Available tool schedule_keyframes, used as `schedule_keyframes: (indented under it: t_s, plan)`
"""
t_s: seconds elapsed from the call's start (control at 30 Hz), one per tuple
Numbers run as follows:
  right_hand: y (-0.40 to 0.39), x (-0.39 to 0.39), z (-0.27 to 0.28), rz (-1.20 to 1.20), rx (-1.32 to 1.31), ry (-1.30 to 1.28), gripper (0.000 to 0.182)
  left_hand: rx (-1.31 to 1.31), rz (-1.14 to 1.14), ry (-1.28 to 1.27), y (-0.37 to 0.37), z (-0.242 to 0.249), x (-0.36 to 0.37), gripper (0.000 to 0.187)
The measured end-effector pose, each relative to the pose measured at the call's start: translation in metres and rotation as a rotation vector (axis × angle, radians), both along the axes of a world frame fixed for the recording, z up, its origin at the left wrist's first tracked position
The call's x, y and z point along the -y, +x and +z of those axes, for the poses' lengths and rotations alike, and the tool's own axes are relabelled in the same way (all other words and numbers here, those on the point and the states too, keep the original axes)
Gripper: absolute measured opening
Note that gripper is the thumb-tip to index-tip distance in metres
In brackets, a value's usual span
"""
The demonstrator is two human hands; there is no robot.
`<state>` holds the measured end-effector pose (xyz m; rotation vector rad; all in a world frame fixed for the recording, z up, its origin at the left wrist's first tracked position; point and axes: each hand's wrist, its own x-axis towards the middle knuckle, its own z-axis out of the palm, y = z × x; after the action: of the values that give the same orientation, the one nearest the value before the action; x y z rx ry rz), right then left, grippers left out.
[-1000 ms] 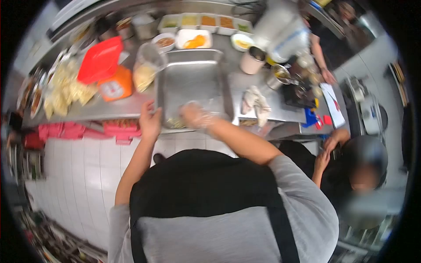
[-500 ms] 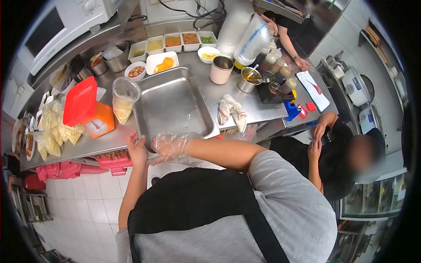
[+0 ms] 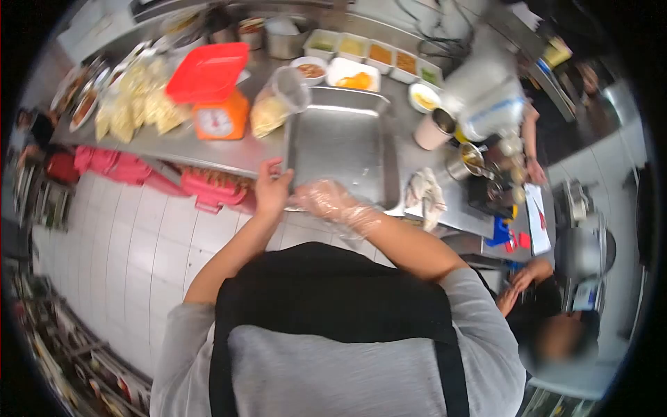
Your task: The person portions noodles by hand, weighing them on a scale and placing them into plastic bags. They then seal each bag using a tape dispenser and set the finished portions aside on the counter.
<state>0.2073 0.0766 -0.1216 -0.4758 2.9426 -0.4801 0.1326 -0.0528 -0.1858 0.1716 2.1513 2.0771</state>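
Single head-worn fisheye view, looking steeply down over the wearer's own torso, hands close below, steel counter point(image 3: 208, 149) beyond, tilted frame
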Motion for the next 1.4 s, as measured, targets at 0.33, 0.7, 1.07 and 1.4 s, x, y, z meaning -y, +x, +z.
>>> schedule_keyframes:
  t_s: [0.33,0.7,1.07,1.4]
  plan:
    - [-0.088,-0.06,0.063,-0.598,0.139,-1.702,0.037,-0.897,0.076,-0.644,-0.084,0.139,-0.042,0.031]
    - [-0.213,-0.016,0.078,-0.58,-0.154,-1.677,0.056,-0.477,-0.196,-0.509,-0.162,0.143,-0.017,0.054]
    - [-0.19,-0.007,0.087,-0.59,-0.236,-1.037,0.018,-0.603,-0.134,-0.467,-0.134,0.161,-0.002,0.057]
    - [-0.134,-0.061,0.124,-0.453,0.132,-1.815,0.058,-0.856,-0.018,-0.542,-0.09,0.187,0.016,0.036]
